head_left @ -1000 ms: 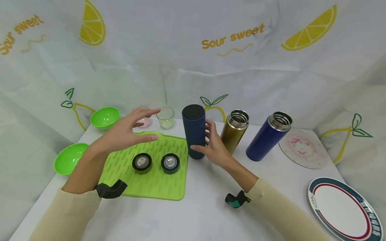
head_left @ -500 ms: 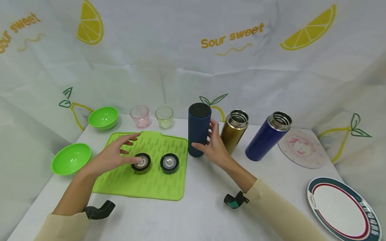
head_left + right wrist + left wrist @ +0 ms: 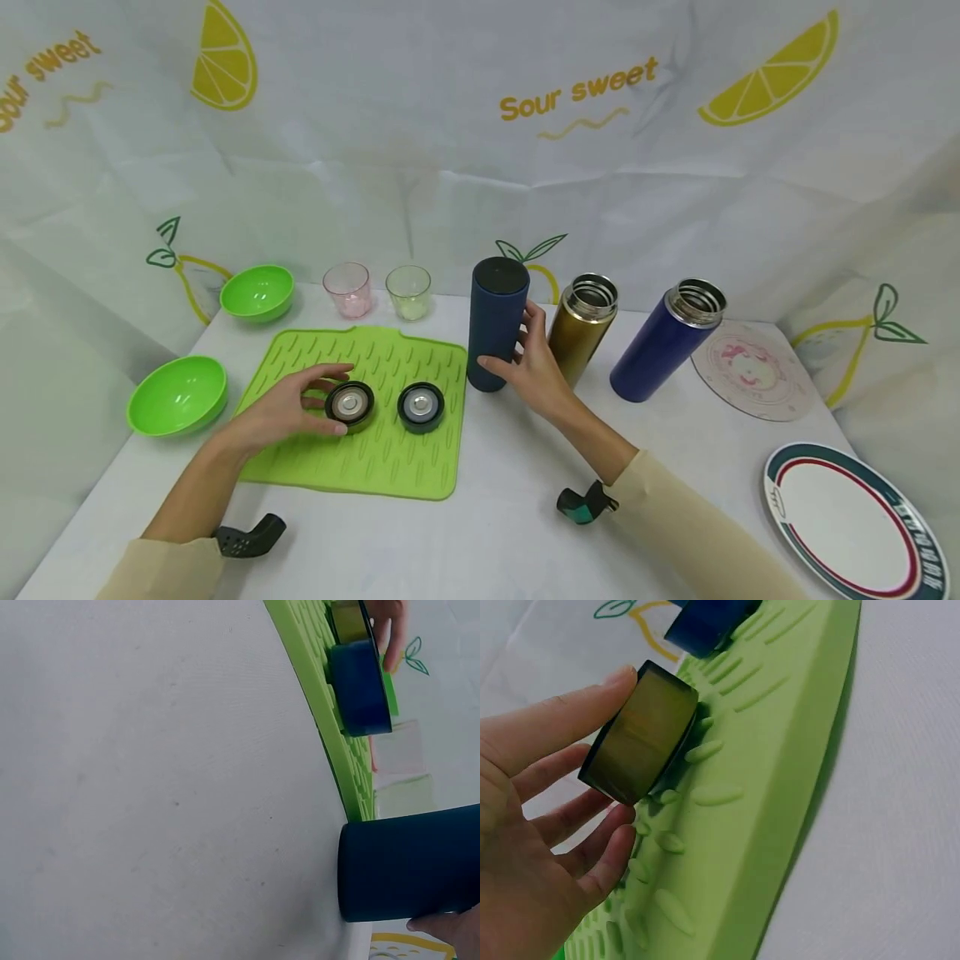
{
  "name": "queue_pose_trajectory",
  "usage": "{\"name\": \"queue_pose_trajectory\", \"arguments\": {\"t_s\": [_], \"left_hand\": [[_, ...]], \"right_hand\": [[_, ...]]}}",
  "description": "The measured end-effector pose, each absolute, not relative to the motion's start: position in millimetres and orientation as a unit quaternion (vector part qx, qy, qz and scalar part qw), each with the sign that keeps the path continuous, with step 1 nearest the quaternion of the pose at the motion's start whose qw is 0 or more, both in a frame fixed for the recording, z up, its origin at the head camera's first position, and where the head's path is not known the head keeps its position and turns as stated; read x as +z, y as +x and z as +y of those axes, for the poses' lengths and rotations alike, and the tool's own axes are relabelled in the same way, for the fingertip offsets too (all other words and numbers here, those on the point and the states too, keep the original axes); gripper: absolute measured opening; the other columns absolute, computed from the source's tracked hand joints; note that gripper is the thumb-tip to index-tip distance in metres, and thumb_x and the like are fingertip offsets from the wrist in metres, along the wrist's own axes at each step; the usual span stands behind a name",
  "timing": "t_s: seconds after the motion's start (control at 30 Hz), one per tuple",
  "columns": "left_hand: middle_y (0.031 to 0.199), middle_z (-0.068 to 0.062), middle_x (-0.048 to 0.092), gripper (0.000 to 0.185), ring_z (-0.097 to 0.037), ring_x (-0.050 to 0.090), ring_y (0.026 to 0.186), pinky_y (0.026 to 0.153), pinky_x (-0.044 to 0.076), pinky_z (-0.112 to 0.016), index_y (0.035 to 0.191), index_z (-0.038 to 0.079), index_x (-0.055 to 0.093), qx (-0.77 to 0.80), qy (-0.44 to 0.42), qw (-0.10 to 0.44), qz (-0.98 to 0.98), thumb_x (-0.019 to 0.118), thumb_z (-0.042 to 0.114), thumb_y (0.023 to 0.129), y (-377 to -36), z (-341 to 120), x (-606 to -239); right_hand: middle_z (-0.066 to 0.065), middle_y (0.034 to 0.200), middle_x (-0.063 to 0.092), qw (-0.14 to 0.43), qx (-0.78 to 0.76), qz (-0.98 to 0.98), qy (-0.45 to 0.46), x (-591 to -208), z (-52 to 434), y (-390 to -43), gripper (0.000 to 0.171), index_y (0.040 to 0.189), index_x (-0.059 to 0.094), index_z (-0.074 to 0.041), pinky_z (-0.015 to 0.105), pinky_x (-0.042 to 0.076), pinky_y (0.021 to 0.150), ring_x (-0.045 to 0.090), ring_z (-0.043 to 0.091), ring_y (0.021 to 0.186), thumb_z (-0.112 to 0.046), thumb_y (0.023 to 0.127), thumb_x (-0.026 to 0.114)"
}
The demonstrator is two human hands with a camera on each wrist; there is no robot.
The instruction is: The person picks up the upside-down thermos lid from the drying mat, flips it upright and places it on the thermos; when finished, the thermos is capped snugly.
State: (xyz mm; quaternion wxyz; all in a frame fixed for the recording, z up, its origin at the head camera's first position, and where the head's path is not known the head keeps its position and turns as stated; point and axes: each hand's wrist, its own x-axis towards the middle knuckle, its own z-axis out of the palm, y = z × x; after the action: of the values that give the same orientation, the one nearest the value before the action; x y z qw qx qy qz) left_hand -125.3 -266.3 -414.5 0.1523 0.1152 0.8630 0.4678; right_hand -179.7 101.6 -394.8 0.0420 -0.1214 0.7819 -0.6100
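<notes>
My left hand (image 3: 288,408) has dropped onto the green mat (image 3: 390,467) and now pinches the gold flask lid (image 3: 349,406) — ready to lift; my right hand (image 3: 534,367) still grips the capped dark-blue flask (image 3: 495,321) beside it.

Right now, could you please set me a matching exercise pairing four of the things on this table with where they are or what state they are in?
Things:
1. gold lid
2. dark blue flask
3. gold flask
4. plate

States or places:
A. stands open beside the right hand, untouched
B. lies at the table's near right corner
C. pinched on the green mat by the left hand
D. upright with its lid on, held by the right hand

Pairs: 1-C, 2-D, 3-A, 4-B
</notes>
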Motion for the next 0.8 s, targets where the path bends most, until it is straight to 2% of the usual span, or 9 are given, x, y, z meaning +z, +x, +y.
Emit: {"name": "queue_pose_trajectory", "arguments": {"t_s": [0.1,0.4,0.6,0.8], "left_hand": [[0.149,-0.016,0.054,0.087,-0.03,0.056,0.125,0.1,0.052,-0.029,0.152,0.009,0.046,0.469,0.112,0.166,0.86,0.089,0.022,0.077,-126,-267,-418],[0.144,-0.016,0.058,0.08,-0.029,0.058,0.118,0.1,0.05,-0.04,0.146,0.009,0.053,0.466,0.098,0.175,0.862,0.09,0.022,0.076,-125,-263,-418],[0.138,-0.016,0.06,0.077,-0.027,0.06,0.116,0.094,0.053,-0.033,0.145,0.009,0.053,0.469,0.096,0.168,0.862,0.089,0.023,0.078,-125,-263,-418],[0.133,-0.017,0.061,0.075,-0.031,0.062,0.117,0.086,0.057,-0.024,0.142,0.007,0.052,0.458,0.101,0.137,0.872,0.089,0.02,0.078,-126,-264,-402]], "right_hand": [[0.012,0.166,0.025,0.039,-0.61,0.782,-0.122,-395,102,-179,0.099,0.158,0.012,-0.022,0.067,0.028,0.122,0.034,0.038,0.153,-0.009,0.087,0.079],[0.012,0.166,0.025,0.033,-0.613,0.78,-0.123,-396,102,-177,0.098,0.159,0.012,-0.021,0.067,0.027,0.123,0.034,0.038,0.153,-0.009,0.088,0.078],[0.012,0.169,0.021,0.03,-0.602,0.79,-0.114,-395,101,-171,0.1,0.161,0.011,-0.021,0.063,0.026,0.125,0.031,0.038,0.155,-0.008,0.088,0.078],[0.007,0.173,0.011,0.019,-0.591,0.797,-0.12,-385,102,-163,0.106,0.163,0.005,-0.024,0.058,0.023,0.128,0.02,0.034,0.16,-0.007,0.088,0.078]]}}
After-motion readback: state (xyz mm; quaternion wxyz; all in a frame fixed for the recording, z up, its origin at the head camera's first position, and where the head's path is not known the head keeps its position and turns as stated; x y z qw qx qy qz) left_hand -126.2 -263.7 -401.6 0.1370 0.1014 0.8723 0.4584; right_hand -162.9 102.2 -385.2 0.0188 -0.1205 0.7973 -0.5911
